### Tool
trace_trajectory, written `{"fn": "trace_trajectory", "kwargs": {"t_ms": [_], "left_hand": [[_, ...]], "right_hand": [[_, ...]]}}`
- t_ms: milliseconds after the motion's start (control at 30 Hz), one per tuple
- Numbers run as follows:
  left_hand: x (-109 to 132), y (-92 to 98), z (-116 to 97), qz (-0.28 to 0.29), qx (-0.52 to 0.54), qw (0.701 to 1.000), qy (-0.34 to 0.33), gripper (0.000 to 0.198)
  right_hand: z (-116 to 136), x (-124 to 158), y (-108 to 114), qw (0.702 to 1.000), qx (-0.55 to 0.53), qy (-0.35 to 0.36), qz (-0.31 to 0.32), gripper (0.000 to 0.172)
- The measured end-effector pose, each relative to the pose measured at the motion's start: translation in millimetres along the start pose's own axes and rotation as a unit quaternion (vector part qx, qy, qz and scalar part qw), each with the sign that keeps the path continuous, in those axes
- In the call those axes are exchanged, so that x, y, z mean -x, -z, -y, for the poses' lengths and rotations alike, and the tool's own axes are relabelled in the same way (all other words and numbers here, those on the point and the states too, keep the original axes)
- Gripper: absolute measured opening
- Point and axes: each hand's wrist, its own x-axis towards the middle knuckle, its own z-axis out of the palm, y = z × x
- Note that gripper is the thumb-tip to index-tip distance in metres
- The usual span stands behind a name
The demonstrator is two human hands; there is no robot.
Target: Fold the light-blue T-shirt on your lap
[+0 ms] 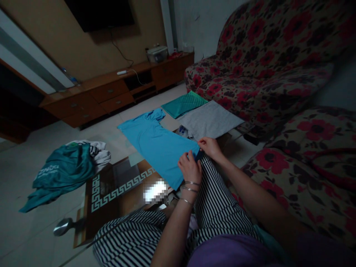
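Observation:
A light blue T-shirt (155, 142) lies spread lengthwise over the glass coffee table, a sleeve bunched at its far end. Its near end reaches my knees, where a dark navy patch shows. My right hand (211, 148) pinches the near right corner of the shirt. Just left of it, my left hand (191, 168), with bracelets at the wrist, has its fingers bent onto the same near edge; its fingertips are partly hidden. Beyond the shirt lie a folded grey garment (210, 120) and a folded green garment (183, 104).
A heap of teal and white clothes (65, 168) sits at the left end of the coffee table (119, 202), which has a Greek-key border. The flowered sofa (261, 89) runs along the right. A wooden TV cabinet (111, 91) stands against the far wall.

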Motion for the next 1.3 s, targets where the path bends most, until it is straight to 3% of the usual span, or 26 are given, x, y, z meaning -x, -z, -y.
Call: {"fn": "trace_trajectory", "kwargs": {"t_ms": [133, 233, 400, 533, 800, 1133, 1300], "left_hand": [[-32, -16.2, -12, 0.007, -0.038, 0.999, 0.032, 0.053], [-37, -16.2, 10, 0.028, -0.079, 0.995, 0.05, 0.045], [-6, 3.2, 73, 0.047, -0.119, 0.989, 0.073, 0.035], [33, 16.6, 101, 0.042, -0.119, 0.988, 0.087, 0.038], [75, 15.5, 98, 0.014, -0.059, 0.995, 0.077, 0.036], [98, 17.0, 101, -0.006, -0.048, 0.998, 0.04, 0.022], [98, 13.7, 108, -0.031, -0.043, 0.998, 0.044, 0.028]], "right_hand": [[7, -4, 4, 1.0, -0.006, 0.018, -0.007, 0.009], [5, -9, 9, 1.0, 0.006, 0.016, -0.018, 0.009], [-15, -12, 12, 0.999, 0.027, -0.002, -0.02, 0.01], [-31, -6, 3, 0.999, 0.019, -0.031, -0.001, 0.01], [-54, 2, -11, 0.992, 0.123, -0.022, 0.024, 0.011], [-44, 18, -15, 0.959, 0.269, -0.07, 0.049, 0.033], [-42, 17, -20, 0.949, 0.302, -0.071, 0.053, 0.024]]}}
